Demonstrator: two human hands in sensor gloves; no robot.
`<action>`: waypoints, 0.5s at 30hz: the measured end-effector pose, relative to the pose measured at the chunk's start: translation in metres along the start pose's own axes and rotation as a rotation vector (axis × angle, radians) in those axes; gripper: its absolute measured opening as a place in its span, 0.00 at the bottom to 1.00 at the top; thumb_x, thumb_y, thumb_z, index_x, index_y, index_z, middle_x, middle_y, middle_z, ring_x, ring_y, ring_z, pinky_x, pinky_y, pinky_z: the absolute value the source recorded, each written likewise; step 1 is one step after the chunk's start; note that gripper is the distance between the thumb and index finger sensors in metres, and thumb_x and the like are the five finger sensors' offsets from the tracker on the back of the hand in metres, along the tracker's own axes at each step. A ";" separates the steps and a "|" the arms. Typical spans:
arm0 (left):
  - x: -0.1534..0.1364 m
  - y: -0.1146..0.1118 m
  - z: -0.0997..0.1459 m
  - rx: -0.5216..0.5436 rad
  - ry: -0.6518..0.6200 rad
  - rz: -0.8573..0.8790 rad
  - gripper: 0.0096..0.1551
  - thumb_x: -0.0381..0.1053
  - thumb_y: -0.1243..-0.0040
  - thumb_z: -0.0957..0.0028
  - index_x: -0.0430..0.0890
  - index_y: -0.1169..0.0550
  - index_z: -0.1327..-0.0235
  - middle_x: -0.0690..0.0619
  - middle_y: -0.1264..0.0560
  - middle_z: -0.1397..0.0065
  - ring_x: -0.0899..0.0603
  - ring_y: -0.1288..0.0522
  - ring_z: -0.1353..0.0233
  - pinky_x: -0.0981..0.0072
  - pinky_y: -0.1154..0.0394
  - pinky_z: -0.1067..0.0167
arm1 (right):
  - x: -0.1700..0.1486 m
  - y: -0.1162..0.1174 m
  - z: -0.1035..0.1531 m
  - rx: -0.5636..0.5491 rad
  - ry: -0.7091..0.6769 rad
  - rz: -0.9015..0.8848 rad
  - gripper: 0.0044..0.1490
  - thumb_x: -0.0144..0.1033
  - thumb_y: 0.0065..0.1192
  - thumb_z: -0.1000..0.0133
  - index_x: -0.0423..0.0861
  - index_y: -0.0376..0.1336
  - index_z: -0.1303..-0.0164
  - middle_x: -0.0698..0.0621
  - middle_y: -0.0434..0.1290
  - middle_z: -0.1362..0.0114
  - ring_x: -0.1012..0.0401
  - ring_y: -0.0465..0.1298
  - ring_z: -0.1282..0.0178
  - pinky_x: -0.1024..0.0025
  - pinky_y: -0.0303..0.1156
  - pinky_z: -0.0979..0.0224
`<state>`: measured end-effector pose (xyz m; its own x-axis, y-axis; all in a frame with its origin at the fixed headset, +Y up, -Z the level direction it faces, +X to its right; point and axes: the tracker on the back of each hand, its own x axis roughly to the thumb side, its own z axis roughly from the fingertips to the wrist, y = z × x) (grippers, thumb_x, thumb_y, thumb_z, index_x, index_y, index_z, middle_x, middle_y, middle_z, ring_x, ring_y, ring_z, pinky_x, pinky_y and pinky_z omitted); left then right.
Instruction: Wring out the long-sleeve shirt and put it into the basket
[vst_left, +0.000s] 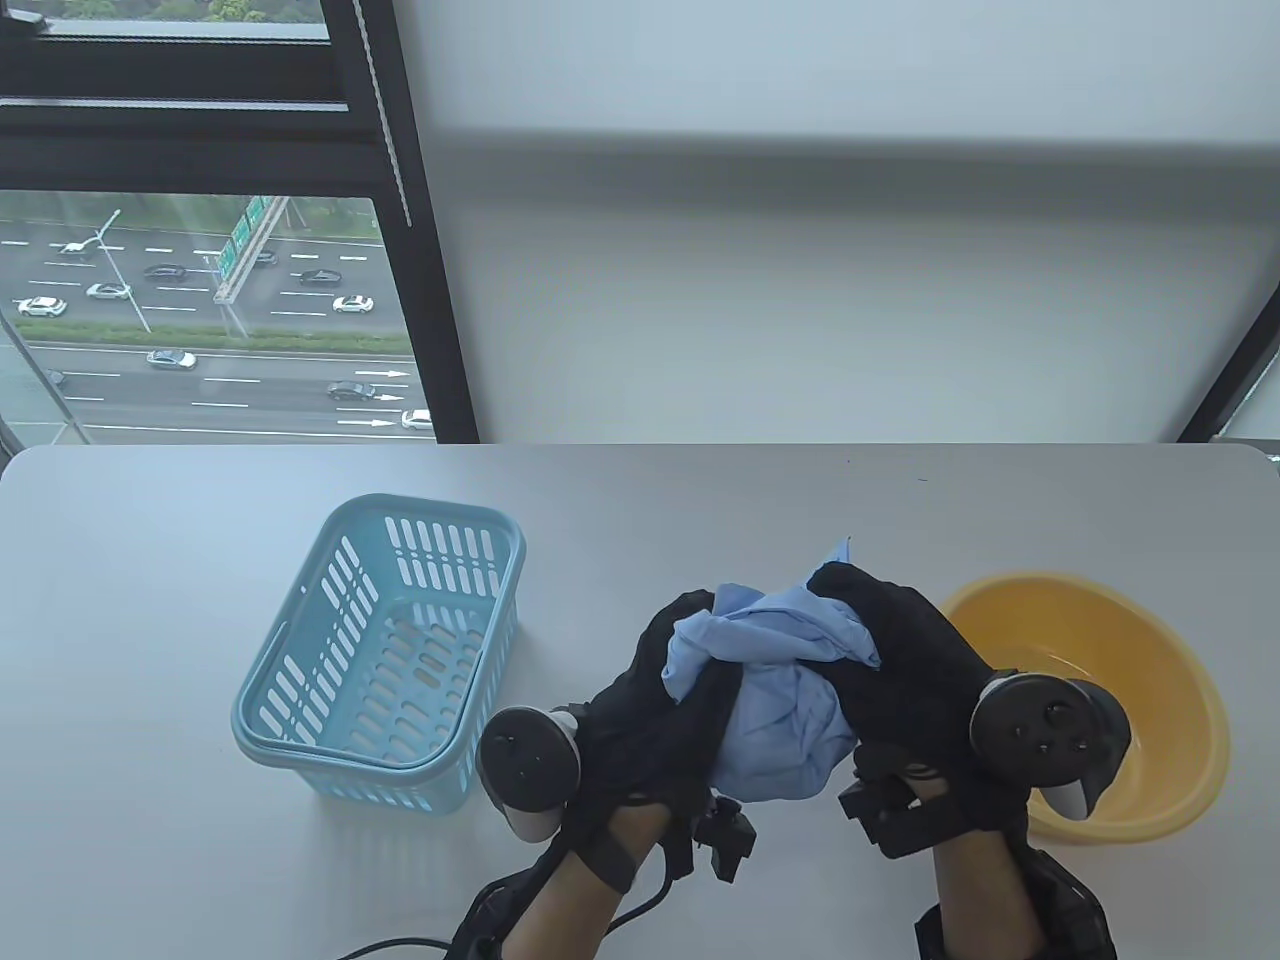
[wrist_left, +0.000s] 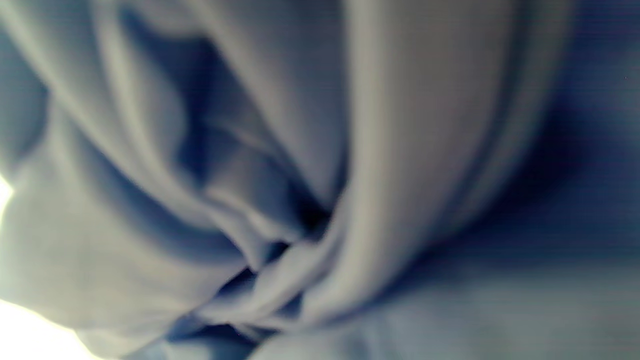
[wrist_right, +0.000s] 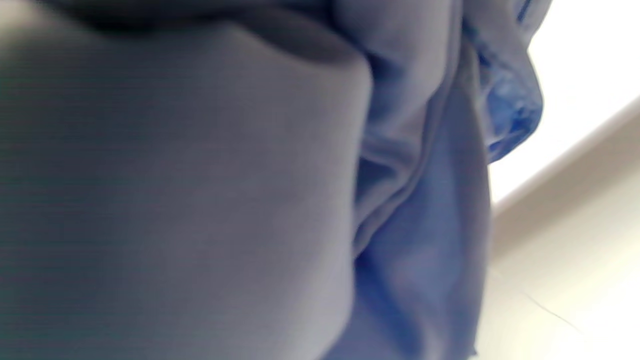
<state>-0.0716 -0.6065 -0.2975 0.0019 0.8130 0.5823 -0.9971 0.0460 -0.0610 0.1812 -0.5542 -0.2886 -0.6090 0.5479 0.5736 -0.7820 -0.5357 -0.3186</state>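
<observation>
Nearby, basket (vst_left: 380, 650) left, basin (vst_left: 1150, 680) right

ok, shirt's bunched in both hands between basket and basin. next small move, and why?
Probably carry it left and over the blue basket. The left hand and right hand both grip the balled blue shirt above the table, the yellow basin lies to its right, and the basket holds nothing.

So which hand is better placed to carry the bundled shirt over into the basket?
Left, probably. The left hand sits nearest the basket and already grips the shirt; the right hand is over by the yellow basin.
</observation>
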 end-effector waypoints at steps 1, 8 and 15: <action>-0.003 0.000 -0.001 -0.002 0.016 0.061 0.42 0.75 0.47 0.36 0.45 0.31 0.25 0.52 0.14 0.45 0.43 0.11 0.55 0.56 0.14 0.59 | 0.004 0.002 0.001 -0.029 -0.032 0.018 0.36 0.65 0.63 0.37 0.57 0.62 0.24 0.54 0.76 0.34 0.55 0.77 0.37 0.49 0.68 0.25; -0.033 -0.009 0.001 -0.076 0.237 0.403 0.42 0.76 0.50 0.35 0.45 0.32 0.25 0.57 0.15 0.48 0.49 0.11 0.56 0.60 0.14 0.60 | 0.021 0.010 0.007 -0.156 -0.208 0.145 0.33 0.65 0.58 0.36 0.60 0.60 0.24 0.57 0.75 0.33 0.57 0.75 0.34 0.50 0.66 0.22; -0.050 -0.021 0.004 -0.149 0.351 0.503 0.42 0.78 0.52 0.35 0.46 0.30 0.26 0.60 0.15 0.51 0.53 0.10 0.58 0.64 0.12 0.63 | 0.030 0.010 0.012 -0.188 -0.326 0.254 0.31 0.63 0.58 0.36 0.61 0.60 0.25 0.58 0.74 0.34 0.57 0.74 0.33 0.49 0.65 0.20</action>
<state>-0.0514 -0.6507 -0.3222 -0.4145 0.8970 0.1535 -0.8611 -0.3319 -0.3852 0.1563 -0.5510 -0.2652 -0.7346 0.1674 0.6575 -0.6422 -0.4842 -0.5942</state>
